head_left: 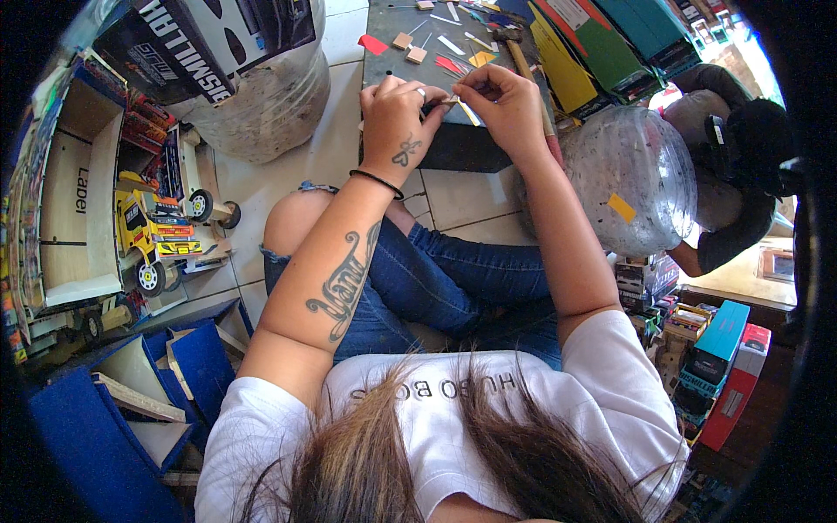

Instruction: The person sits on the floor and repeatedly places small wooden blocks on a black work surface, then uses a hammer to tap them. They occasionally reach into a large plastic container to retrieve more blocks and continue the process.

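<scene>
I sit cross-legged on a tiled floor, both arms stretched out to a low dark work board (pixel 462 144). My left hand (pixel 399 118) and my right hand (pixel 504 103) meet over its near edge, both pinching a thin stick-like piece (pixel 455 102) between the fingertips. A black band circles my left wrist. Small wooden blocks (pixel 410 48), red scraps (pixel 373 44) and yellow scraps (pixel 481 59) lie on the board beyond my hands. What exactly the fingers hide I cannot tell.
A clear plastic jar (pixel 632 179) stands right of the board, another bag-wrapped container (pixel 270 96) at the left. Yellow toy trucks (pixel 161 231) and wooden frames lie at left, blue box parts (pixel 131 392) lower left, coloured toy trucks (pixel 719 349) at right. Another person (pixel 732 174) sits far right.
</scene>
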Action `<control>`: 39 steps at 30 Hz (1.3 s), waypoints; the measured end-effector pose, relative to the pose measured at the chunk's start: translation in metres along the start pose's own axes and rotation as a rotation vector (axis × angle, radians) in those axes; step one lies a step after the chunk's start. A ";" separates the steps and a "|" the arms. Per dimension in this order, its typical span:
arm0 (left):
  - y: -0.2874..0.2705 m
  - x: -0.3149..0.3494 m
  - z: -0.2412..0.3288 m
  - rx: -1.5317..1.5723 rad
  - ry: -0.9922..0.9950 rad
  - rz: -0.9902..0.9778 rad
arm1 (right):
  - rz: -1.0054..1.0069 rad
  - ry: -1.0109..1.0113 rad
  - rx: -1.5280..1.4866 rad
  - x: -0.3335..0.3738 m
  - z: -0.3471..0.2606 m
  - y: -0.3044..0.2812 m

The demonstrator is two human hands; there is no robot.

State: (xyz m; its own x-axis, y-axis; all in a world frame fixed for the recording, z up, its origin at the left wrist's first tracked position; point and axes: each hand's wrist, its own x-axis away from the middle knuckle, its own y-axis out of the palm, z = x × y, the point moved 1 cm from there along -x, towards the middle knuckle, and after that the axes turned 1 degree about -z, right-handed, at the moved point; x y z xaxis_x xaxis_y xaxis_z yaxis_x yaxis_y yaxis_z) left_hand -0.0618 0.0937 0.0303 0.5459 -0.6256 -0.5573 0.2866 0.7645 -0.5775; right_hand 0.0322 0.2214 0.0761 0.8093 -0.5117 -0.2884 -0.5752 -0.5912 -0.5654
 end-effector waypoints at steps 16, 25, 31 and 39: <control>0.001 -0.001 0.000 0.036 0.001 0.037 | 0.021 0.020 -0.079 0.002 0.001 0.001; 0.002 0.000 -0.001 0.028 0.014 0.037 | 0.022 -0.072 0.047 0.002 0.001 0.002; -0.002 -0.001 0.003 -0.014 -0.029 -0.013 | -0.019 -0.102 0.127 0.001 -0.002 0.001; 0.011 -0.012 0.008 0.325 -0.041 0.077 | -0.101 0.032 0.031 -0.008 0.010 -0.008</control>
State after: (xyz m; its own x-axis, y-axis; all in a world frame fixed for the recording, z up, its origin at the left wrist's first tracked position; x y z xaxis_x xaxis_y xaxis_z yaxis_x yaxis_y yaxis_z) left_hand -0.0588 0.1107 0.0353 0.6050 -0.5621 -0.5639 0.4757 0.8231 -0.3102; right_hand 0.0314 0.2362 0.0752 0.8586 -0.4702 -0.2040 -0.4863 -0.6217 -0.6140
